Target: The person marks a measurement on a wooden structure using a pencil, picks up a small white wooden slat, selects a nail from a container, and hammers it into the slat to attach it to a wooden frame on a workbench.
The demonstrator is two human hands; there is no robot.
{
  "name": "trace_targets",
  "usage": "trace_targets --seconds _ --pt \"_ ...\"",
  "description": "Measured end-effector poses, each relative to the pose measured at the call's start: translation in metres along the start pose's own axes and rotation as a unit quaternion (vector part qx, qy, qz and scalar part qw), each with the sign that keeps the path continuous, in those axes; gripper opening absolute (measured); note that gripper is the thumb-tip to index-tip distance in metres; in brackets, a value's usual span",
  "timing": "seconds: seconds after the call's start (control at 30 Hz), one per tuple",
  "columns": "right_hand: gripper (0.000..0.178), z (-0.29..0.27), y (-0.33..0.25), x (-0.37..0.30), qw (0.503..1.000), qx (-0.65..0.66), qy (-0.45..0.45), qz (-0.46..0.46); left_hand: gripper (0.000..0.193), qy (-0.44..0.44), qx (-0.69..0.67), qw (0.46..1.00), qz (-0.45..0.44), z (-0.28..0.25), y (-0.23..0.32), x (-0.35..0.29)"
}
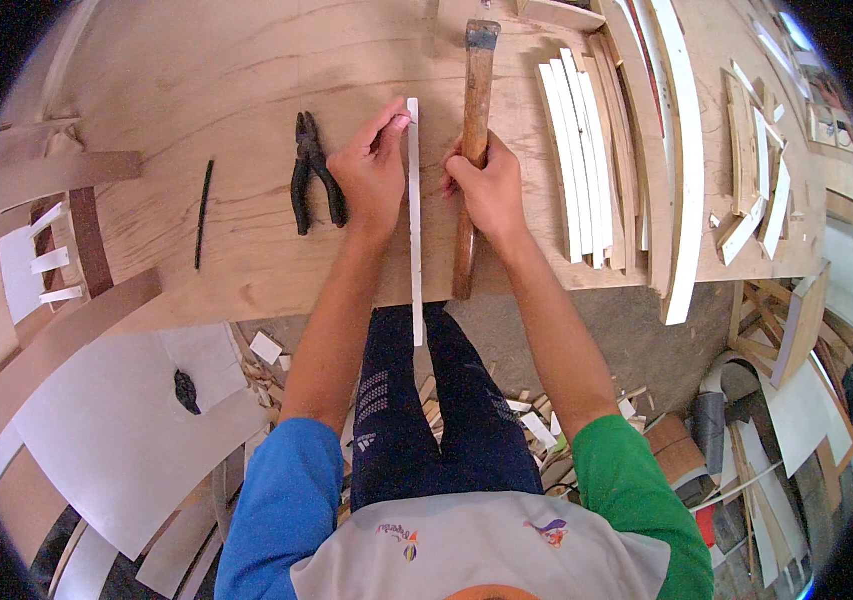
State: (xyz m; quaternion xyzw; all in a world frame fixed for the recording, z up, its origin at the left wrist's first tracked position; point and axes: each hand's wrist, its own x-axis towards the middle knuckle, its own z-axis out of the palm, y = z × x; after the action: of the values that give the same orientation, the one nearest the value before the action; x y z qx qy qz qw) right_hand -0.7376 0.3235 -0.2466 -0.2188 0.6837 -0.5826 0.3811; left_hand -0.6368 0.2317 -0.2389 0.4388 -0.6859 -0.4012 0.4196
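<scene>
A narrow white wooden strip [415, 220] lies lengthwise before me, its near end jutting past the table edge over my legs. My left hand [368, 175] is closed in a pinch at the strip's far end, thumb and forefinger touching its left side. Whatever is between those fingertips is too small to make out. In my right hand [489, 188] is a hammer [476, 95], gripped around the middle of its wooden handle, with the dark metal head pointing away from me. Just left of my left hand rest black-handled pliers [308, 175], their jaws toward the far side.
A thin black stick, perhaps a pencil [204, 215], lies left on the plywood table [246, 100]. White strips [581, 160] are stacked at right beside a long curved board [684, 150]. Small frame pieces [756, 170] sit farther right. Wood offcuts [541, 430] litter the floor.
</scene>
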Motion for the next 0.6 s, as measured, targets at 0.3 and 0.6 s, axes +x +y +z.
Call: trace_targets --seconds 0.3,0.6 --pt "0.012 -0.014 -0.002 -0.005 0.993 0.111 -0.008 0.041 0.021 0.003 0.001 1.000 0.014 0.003 -0.006 0.001" --pt "0.010 -0.012 -0.010 -0.009 0.991 0.131 -0.002 0.036 0.023 -0.004 0.024 1.000 0.017 0.004 -0.002 0.000"
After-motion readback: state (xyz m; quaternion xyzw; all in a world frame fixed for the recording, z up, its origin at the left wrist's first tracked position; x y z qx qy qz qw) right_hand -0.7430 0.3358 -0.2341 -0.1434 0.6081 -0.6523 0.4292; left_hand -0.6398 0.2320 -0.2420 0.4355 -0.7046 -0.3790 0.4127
